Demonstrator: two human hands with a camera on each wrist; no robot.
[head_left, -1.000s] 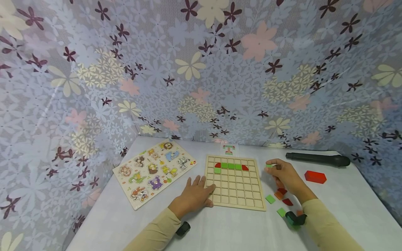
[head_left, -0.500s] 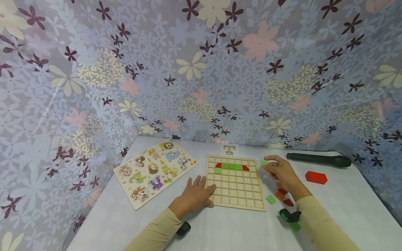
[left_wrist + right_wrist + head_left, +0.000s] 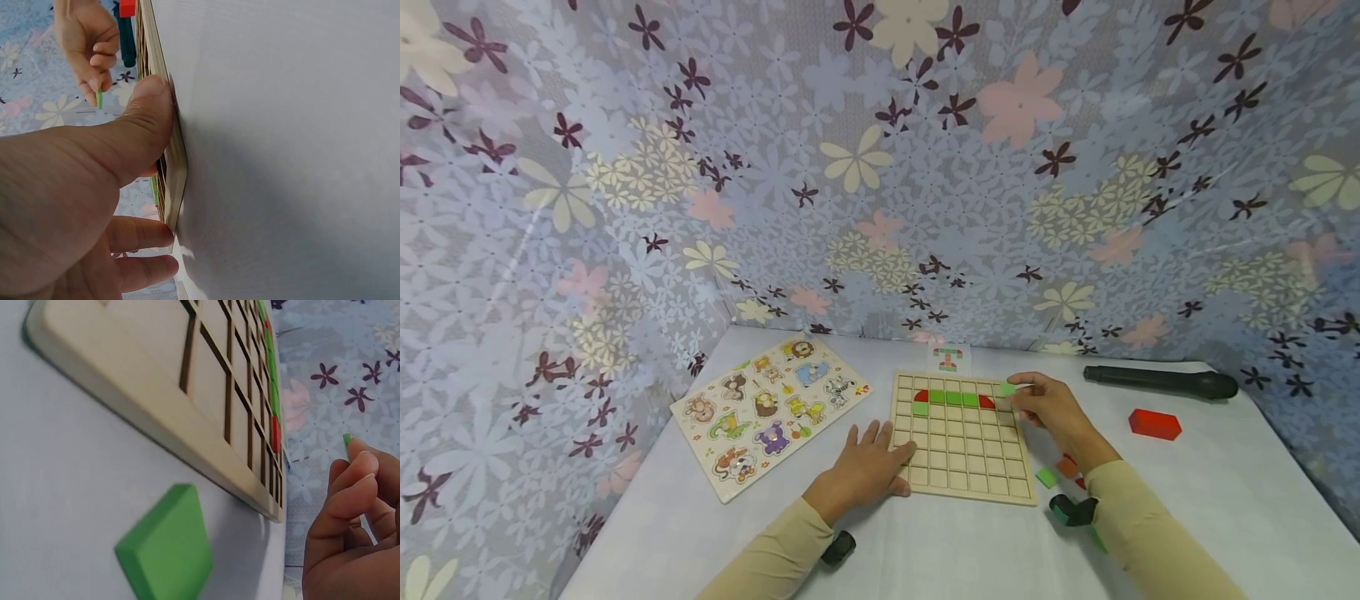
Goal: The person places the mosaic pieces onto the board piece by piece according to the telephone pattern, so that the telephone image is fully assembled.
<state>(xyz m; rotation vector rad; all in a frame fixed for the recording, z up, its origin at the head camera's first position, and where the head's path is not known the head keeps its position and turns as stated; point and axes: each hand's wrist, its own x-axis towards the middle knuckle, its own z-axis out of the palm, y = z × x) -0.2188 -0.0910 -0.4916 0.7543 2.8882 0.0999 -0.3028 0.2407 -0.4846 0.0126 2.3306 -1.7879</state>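
A wooden grid board (image 3: 958, 467) lies on the table. Near its far edge is a row of green square tiles (image 3: 953, 397) with a red rounded tile (image 3: 921, 396) at the left end and another at the right; one more green tile (image 3: 921, 408) sits below the left one. My left hand (image 3: 861, 467) rests on the board's left edge, fingers spread; the left wrist view shows its thumb (image 3: 150, 100) along the rim. My right hand (image 3: 1048, 408) pinches a green square tile (image 3: 1007, 389) between thumb and fingertips, above the board's far right corner.
Loose green (image 3: 1046, 477), orange and red tiles lie right of the board, partly hidden by the right arm. A small pattern card (image 3: 948, 358) is behind the board. An animal puzzle board (image 3: 775, 408) lies left; a red block (image 3: 1154, 423) and a black microphone (image 3: 1161, 381) lie right.
My right hand has moved left with the green tile, from beside the board to over its far right corner. The left hand has stayed in place.
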